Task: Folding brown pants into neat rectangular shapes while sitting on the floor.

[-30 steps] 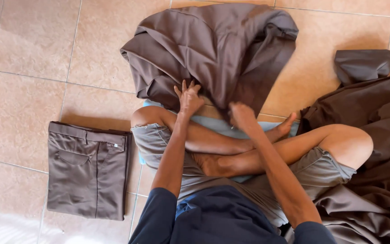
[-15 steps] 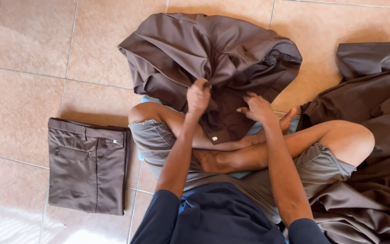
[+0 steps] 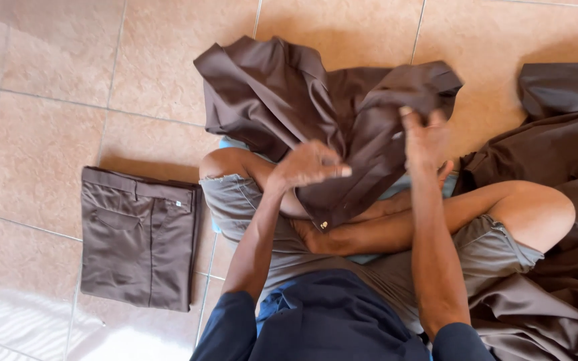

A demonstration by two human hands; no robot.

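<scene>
A folded pair of brown trousers lies on the tiled floor. The left hand pinches a crumpled dark brown cloth garment over the crossed legs, fingers curled; the right hand grips its upper edge, fist closed

navy short sleeves, grey shorts, bare legs

A home floor, likely — terracotta tiles, folded trousers, a heap of brown garments.
</scene>
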